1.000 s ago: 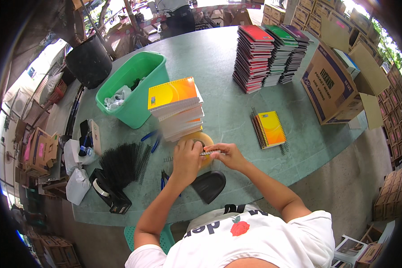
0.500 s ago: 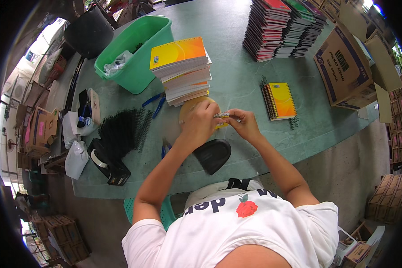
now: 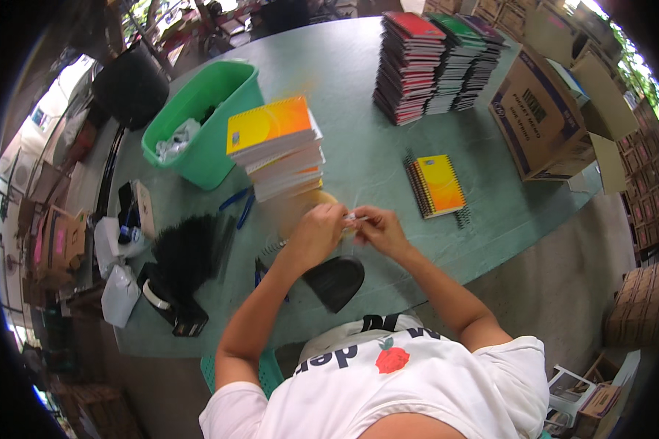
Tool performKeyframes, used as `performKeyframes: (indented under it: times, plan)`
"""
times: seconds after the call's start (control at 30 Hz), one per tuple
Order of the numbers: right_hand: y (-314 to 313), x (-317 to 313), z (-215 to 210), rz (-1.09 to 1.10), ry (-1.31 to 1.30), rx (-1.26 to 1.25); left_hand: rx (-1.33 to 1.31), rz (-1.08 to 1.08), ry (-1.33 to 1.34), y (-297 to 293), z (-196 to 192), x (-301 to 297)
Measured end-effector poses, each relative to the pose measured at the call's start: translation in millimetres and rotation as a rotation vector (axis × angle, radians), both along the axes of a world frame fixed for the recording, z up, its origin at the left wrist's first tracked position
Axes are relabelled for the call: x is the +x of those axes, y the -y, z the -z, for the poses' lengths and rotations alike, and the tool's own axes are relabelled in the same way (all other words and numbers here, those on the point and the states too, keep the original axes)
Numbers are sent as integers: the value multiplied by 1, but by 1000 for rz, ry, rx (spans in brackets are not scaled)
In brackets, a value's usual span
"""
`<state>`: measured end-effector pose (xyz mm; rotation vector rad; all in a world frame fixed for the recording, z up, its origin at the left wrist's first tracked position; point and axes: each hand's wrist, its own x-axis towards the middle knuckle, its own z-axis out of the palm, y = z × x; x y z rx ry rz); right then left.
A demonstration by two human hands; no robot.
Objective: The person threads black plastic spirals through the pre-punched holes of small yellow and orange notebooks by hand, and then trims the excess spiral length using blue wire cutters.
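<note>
Close together over the table, my left hand (image 3: 318, 235) and my right hand (image 3: 383, 233) are both closed, pinching a small notepad (image 3: 354, 217). Only its pale edge shows; fingers hide the rest. A black wire coil (image 3: 274, 247) sticks out beside my left hand. Behind that hand lies a round yellowish thing (image 3: 322, 198), partly covered and blurred. A tall stack of yellow-orange notepads (image 3: 274, 139) stands just beyond. Nearer me is a black rounded wedge-shaped thing (image 3: 335, 284). Blue-handled pliers (image 3: 246, 207) lie by the stack, and another blue-handled tool (image 3: 258, 274) is near my left forearm.
At left are a green bin (image 3: 212, 150), a pile of black wire coils (image 3: 187, 252) and a black tape dispenser (image 3: 170, 301). Yellow spiral notebooks (image 3: 441, 186) lie right, below stacks of red, green and dark notebooks (image 3: 410, 69). An open cardboard box (image 3: 538, 121) stands far right.
The view has shifted, so the table things sit lower in the picture. My hands stay together on the notepad, whose hole-punched edge now shows less. The coil beside my left hand has come into sight.
</note>
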<state>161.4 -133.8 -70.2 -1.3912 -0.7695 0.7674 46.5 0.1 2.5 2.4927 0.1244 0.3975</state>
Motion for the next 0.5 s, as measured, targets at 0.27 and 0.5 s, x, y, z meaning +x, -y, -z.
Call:
performKeyframes:
  times: [0.27, 0.5]
  plan:
    - [2, -2, -11, -26, -34, 57, -5, 1, 58, -1, -7, 0]
    - [-1, -1, -10, -64, -61, 80, 78, -14, -90, -3, -12, -4]
